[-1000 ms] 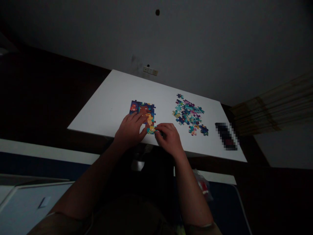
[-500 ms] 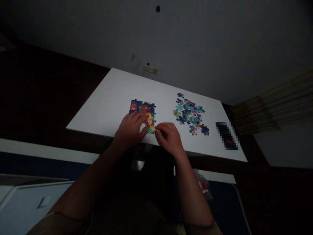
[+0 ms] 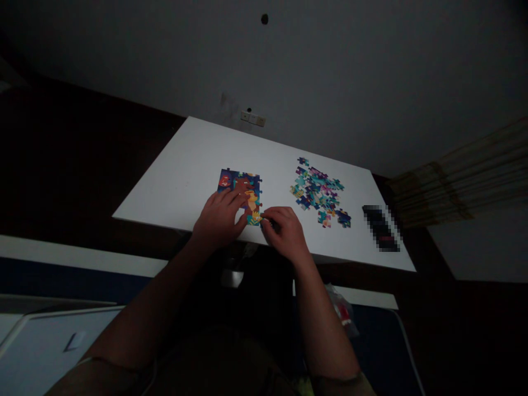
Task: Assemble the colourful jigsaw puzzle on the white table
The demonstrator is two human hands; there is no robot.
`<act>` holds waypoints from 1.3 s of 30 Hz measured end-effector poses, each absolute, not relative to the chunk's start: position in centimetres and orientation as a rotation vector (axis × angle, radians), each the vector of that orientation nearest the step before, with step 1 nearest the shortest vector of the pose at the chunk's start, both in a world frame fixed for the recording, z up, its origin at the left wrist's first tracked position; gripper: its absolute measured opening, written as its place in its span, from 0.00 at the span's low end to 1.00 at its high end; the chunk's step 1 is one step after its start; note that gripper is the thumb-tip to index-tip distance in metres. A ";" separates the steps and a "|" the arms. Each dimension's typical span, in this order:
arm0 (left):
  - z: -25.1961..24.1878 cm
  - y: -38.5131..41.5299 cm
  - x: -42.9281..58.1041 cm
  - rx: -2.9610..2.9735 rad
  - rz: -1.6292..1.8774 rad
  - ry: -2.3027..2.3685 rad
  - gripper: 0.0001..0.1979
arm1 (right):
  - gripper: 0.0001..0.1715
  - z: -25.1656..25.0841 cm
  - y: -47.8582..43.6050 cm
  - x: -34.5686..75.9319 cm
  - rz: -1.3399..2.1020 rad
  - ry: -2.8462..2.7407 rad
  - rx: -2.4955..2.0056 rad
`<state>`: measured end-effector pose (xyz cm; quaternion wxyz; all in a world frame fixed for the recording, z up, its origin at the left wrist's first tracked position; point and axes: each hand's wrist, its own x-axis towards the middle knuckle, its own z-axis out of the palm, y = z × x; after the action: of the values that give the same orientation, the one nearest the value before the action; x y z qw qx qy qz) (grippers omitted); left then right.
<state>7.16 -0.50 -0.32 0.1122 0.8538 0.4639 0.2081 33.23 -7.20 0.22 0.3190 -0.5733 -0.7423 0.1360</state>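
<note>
A partly joined jigsaw puzzle (image 3: pixel 252 199) lies near the front edge of the white table, showing a brown animal on a dark blue ground. Flat across its left and lower part rests my left hand (image 3: pixel 218 220), fingers spread, hiding some of the picture. At the lower right corner of the puzzle, my right hand (image 3: pixel 285 231) pinches a puzzle piece (image 3: pixel 261 218) between thumb and forefinger. Most of that piece is covered by the fingers. Right of my hands is a heap of loose puzzle pieces (image 3: pixel 317 190), partly overlapping, in teal, purple and yellow.
A blurred-out dark object (image 3: pixel 381 228) lies at the right end of the white table (image 3: pixel 165 181). Behind the table stands a wall with sockets (image 3: pixel 253 118). A clear plastic bag (image 3: pixel 343 311) sits below the front edge, and a curtain (image 3: pixel 462 176) hangs at right.
Both hands keep almost the same place on the puzzle. The view has shifted very slightly; the heap of pieces looks the same.
</note>
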 end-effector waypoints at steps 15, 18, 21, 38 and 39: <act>-0.2 -0.5 7.2 2.518 0.641 1.351 0.28 | 0.11 0.4 -7.1 33.1 0.358 -1.943 -1.524; -0.2 -0.5 7.2 2.521 0.632 1.362 0.28 | 0.11 0.3 -7.1 33.1 0.362 -1.948 -1.520; -0.2 -0.5 7.2 2.526 0.628 1.361 0.28 | 0.11 0.4 -7.2 33.1 0.367 -1.944 -1.524; -0.4 -0.6 7.2 2.524 0.652 1.360 0.28 | 0.11 0.6 -7.2 33.1 0.374 -1.949 -1.531; -0.4 -0.5 7.2 2.527 0.650 1.360 0.28 | 0.11 0.6 -7.2 33.1 0.371 -1.948 -1.532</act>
<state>7.22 -0.54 -0.44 0.0996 0.8545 0.4600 0.2199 33.13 -7.16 0.62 0.3124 -0.5807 -0.7385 0.1408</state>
